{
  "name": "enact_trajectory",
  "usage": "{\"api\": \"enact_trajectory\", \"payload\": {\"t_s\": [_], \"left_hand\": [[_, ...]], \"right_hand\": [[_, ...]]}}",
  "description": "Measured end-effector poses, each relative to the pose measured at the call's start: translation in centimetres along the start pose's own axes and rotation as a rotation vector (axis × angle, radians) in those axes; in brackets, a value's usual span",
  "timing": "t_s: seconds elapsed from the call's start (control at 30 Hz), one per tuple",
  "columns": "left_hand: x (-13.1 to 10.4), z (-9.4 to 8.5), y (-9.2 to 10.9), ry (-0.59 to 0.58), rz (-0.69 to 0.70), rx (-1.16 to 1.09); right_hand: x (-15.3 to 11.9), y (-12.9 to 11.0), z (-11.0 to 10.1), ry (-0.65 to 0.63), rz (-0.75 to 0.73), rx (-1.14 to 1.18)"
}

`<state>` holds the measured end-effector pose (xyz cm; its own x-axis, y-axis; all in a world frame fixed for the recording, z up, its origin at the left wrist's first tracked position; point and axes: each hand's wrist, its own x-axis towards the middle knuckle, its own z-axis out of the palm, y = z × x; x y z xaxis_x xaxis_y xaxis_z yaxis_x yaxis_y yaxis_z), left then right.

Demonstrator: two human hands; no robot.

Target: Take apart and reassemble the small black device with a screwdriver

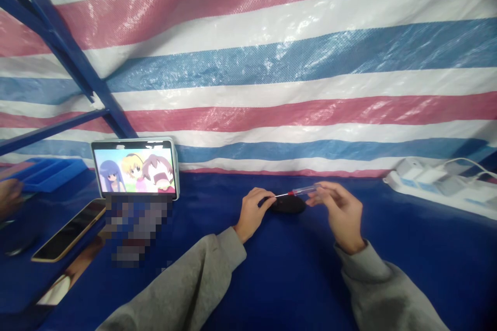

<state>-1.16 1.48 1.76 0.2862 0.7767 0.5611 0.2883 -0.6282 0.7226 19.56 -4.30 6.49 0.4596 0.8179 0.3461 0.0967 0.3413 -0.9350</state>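
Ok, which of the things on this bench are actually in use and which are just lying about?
In use:
- screwdriver, held in the right hand
- small black object, steadied by the left hand

Lying about:
- tablet showing a cartoon
- phone
- blue tray
- power strip
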Motion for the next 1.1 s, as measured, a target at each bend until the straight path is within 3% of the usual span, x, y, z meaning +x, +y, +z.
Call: {"api": "enact_trajectory", "payload": {"t_s": [0.67, 1.1], "left_hand": [[-0.4, 0.0, 0.8, 0.069, 0.004, -0.114], [-0.2, -0.2, 0.9, 0.010, -0.077, -0.052]], "right_hand": [[0.1, 0.1, -0.2, 0.049, -0.042, 0.025], [-0.1, 0.0, -0.3, 0.065, -0.081, 0.040]]}}
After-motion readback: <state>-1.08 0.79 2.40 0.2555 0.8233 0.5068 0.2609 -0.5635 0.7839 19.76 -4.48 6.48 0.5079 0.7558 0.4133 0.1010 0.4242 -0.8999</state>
